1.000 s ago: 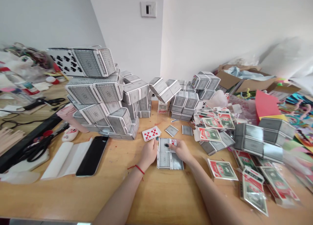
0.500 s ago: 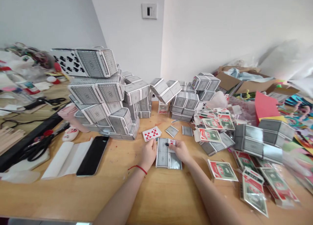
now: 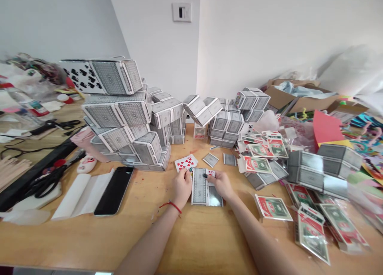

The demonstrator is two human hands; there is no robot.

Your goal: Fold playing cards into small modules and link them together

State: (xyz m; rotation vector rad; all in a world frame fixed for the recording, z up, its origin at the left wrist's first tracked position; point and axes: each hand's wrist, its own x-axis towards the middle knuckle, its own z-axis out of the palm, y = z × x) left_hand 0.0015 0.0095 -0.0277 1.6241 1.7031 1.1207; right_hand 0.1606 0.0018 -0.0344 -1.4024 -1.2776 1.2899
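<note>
A panel of joined playing cards, mostly showing grey patterned backs, lies on the table between my hands. My left hand, with a red string at the wrist, has its fingers curled closed at the panel's upper left edge. My right hand is closed on the panel's right side, its dark-nailed thumb by a small red-printed face. The fingertips under the cards are hidden. Just beyond my left hand lie loose heart cards. Two small folded card pieces, one tilted and one straighter, lie farther back.
A tall stack of card blocks stands left, with lower blocks behind. A black phone, white paper roll and black scissors lie left. Red-green card boxes and joined card blocks crowd the right.
My left hand's fingers have shifted slightly at the panel's upper left edge. My right hand stays nearly in place, and the panel has barely moved.
</note>
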